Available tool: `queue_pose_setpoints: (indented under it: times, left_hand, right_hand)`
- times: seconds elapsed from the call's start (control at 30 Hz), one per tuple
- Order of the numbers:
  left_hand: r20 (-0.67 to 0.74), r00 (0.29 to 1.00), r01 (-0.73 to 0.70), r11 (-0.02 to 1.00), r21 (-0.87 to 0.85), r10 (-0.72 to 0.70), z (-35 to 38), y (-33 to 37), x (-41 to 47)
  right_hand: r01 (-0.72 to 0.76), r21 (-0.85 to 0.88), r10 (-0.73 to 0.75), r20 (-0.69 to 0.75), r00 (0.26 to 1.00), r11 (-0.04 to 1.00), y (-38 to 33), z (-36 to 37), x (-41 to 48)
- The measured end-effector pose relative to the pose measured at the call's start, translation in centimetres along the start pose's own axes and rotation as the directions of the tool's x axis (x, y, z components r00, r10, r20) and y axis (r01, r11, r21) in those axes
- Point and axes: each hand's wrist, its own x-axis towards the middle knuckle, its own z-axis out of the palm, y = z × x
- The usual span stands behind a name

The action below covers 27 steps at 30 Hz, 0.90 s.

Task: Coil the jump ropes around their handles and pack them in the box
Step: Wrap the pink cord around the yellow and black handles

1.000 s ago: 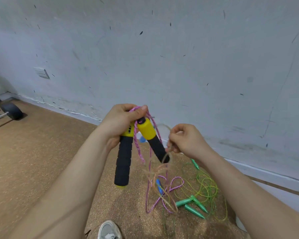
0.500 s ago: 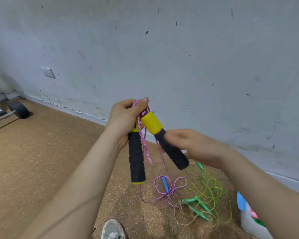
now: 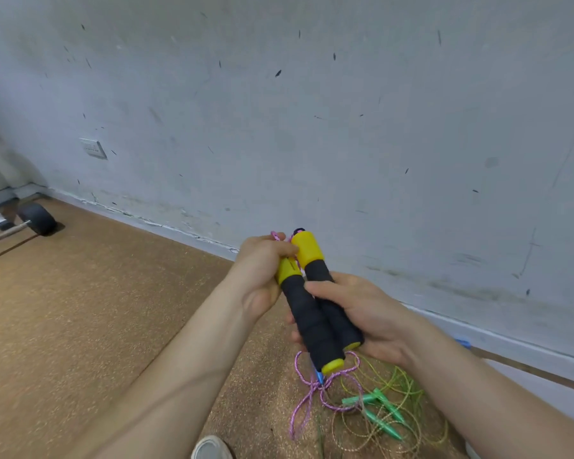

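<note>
I am holding the two black-and-yellow handles (image 3: 318,306) side by side in front of me, above the floor (image 3: 80,309). My left hand (image 3: 262,270) is clenching their yellow tops with the pink rope (image 3: 307,392); my right hand (image 3: 362,313) is grasping the foam lower down. The rope is trailing down to the floor beside green-handled ropes (image 3: 378,409).

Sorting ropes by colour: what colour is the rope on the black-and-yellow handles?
Pink-and-white braided rope, clearest in the head view, hanging to the floor.
</note>
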Motion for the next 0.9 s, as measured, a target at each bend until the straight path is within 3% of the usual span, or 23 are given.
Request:
queue_pose_setpoints:
  times: [0.1, 0.17, 0.23, 0.27, 0.3, 0.33, 0.4, 0.47, 0.53, 0.63, 0.73, 0.83, 0.9]
  left_hand:
    - [0.099, 0.993, -0.068, 0.997, -0.021, 0.07, -0.2, -0.1, -0.2]
    - [0.163, 0.977, -0.178, 0.939, 0.293, 0.134, -0.8, 0.0, -0.1]
    - [0.176, 0.942, -0.321, 0.614, 0.721, 0.286, -1.9, 0.5, 0.5]
    - [0.142, 0.898, -0.345, 0.467, 0.814, 0.416, -2.3, 0.9, 0.7]
    - [0.119, 0.843, -0.385, 0.435, 0.814, 0.524, -2.7, 1.2, 0.9]
    - [0.126, 0.826, -0.456, 0.519, 0.723, 0.55, -3.0, 1.5, 1.1]
    - [0.261, 0.861, -0.509, 0.726, 0.463, 0.437, -2.8, 1.8, 0.7]
    - [0.373, 0.856, -0.488, 0.798, 0.354, 0.358, -2.2, 1.2, 0.6]
    - [0.322, 0.873, -0.469, 0.813, 0.344, 0.367, -1.6, 0.9, 0.3]
    - [0.188, 0.885, -0.461, 0.75, 0.474, 0.425, -1.2, 0.8, 0.6]
    - [0.157, 0.836, -0.481, 0.564, 0.671, 0.526, -1.5, 0.5, 1.0]
    - [0.186, 0.77, -0.499, 0.394, 0.772, 0.61, -1.3, 0.2, 0.6]
    - [0.204, 0.748, -0.491, 0.319, 0.811, 0.632, -0.9, 0.2, 0.1]
  right_hand:
    - [0.015, 0.008, -0.016, 0.086, 0.996, 1.0, -0.1, -0.4, -0.2]
    - [0.011, 0.004, -0.012, 0.11, 0.994, 1.0, -0.2, -0.6, -0.4]
    - [-0.004, 0.023, 0.001, 0.138, 0.99, 1.0, -0.3, -0.7, -0.7]
    - [-0.009, 0.044, 0.002, 0.156, 0.988, 0.999, -0.4, -0.8, -0.7]
    - [-0.012, 0.058, 0.001, 0.179, 0.984, 0.998, -0.4, -1.0, -0.8]
    - [-0.013, 0.069, -0.002, 0.213, 0.977, 0.998, -0.5, -1.1, -0.9]
    - [-0.007, 0.091, -0.021, 0.301, 0.954, 0.996, -0.4, -1.3, -0.8]
    - [0.007, 0.082, -0.035, 0.349, 0.936, 0.997, -0.5, -1.6, -0.8]
    - [0.044, 0.018, -0.048, 0.326, 0.944, 0.999, -0.6, -1.7, -0.8]
    - [0.097, -0.115, -0.071, 0.215, 0.974, 0.989, -1.0, -1.7, -0.8]
    - [0.151, -0.34, -0.121, 0.108, 0.987, 0.928, -1.5, -1.8, -0.8]
    - [0.185, -0.681, -0.26, -0.009, 0.966, 0.709, -1.7, -1.4, -1.1]
    - [0.17, -0.798, -0.326, -0.036, 0.945, 0.579, -1.2, -1.1, -1.0]
